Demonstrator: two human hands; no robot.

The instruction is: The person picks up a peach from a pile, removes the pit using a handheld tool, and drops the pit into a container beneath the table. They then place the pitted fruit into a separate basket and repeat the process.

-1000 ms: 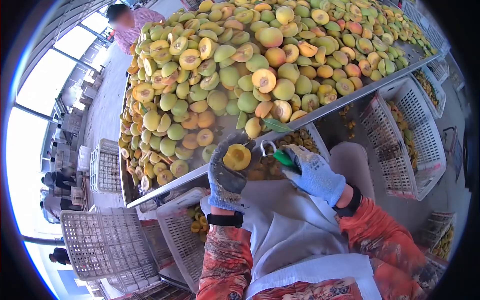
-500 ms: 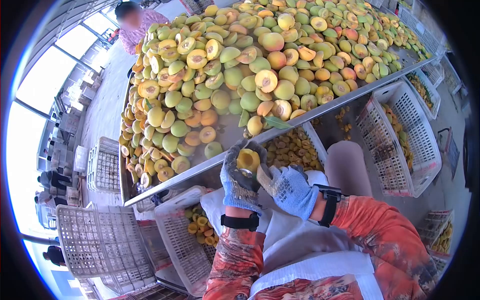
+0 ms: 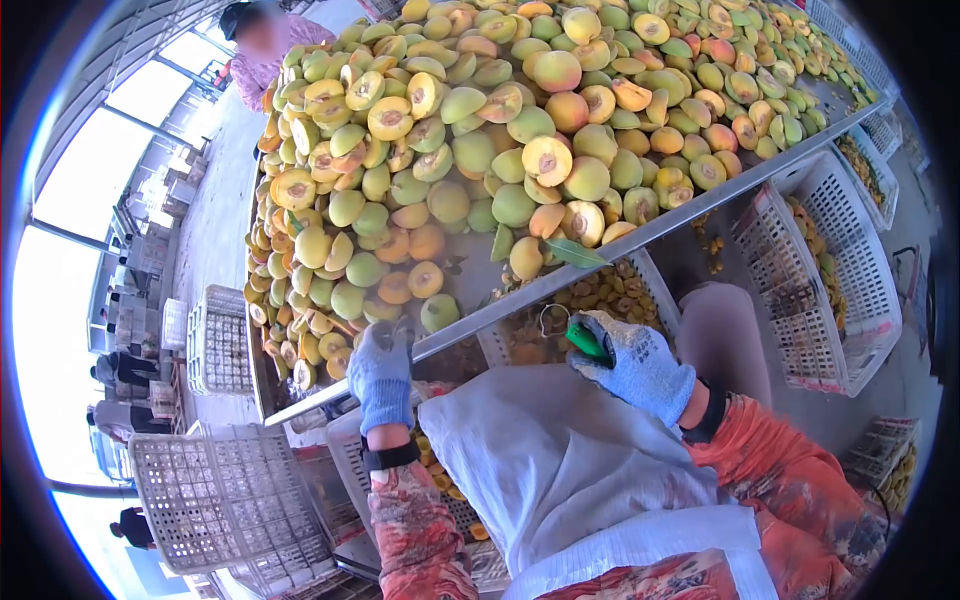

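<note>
My right hand (image 3: 635,362), in a blue knitted glove with a dark, dirty palm, grips a green-handled pitting tool (image 3: 590,343). A thin metal loop sticks out from the tool's left end, over a crate below. My left hand (image 3: 383,372), gloved alike, is at the table's front edge beside the halved peaches (image 3: 425,280). Its fingertips are blurred and point away from me, so whether they hold anything is unclear. The peaches, green-yellow with some red blush, are heaped high on the metal table (image 3: 470,322); many lie cut side up, showing brown stones.
Under the table edge stands a crate of brown-yellow pieces (image 3: 625,297). A white crate (image 3: 850,290) stands at right, stacked crates (image 3: 220,500) at left. Pale cloth (image 3: 560,440) covers my lap. Another person (image 3: 265,50) is across the table; several more are far left.
My left hand has moved left to the table edge, and the hollowed peach half it held is no longer seen in it. My right hand has drawn away rightwards, showing the green tool.
</note>
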